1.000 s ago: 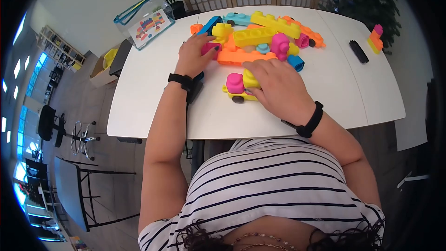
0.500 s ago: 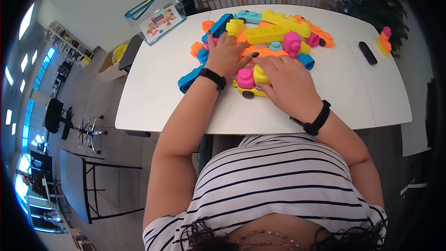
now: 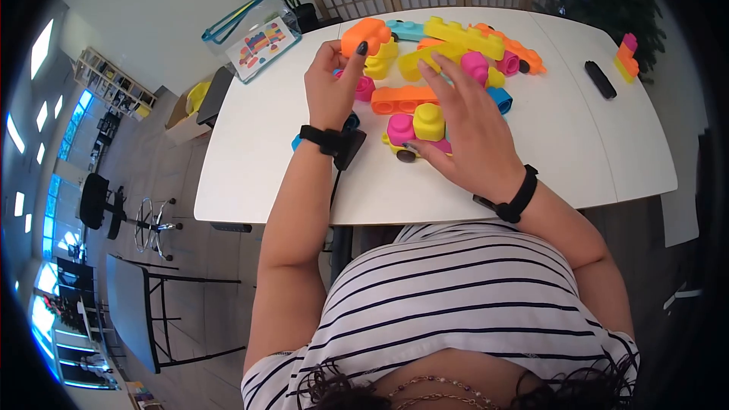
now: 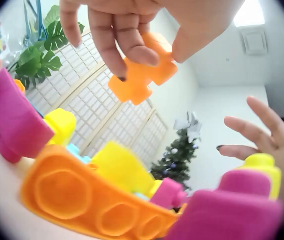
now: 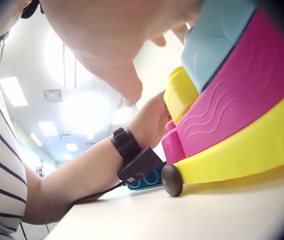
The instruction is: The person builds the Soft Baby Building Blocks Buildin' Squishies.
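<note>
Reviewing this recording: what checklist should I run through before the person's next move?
1. Studded orange plastic block gripped in bare left hand: ok.
2. Bare right hand free: ok, fingers extended, holding nothing.
3. Long yellow plastic wheeled base upright on smooth white tabletop: ok.
4. Orange block joined to wheeled base: not ok, held apart.
5. Orange block's fit there: cannot tell.

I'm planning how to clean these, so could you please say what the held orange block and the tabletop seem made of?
Held orange block: probably moulded plastic, matte-looking, given its even colour and rounded edges. Tabletop: possibly laminate, smooth, judging by its uniform white surface.
</note>
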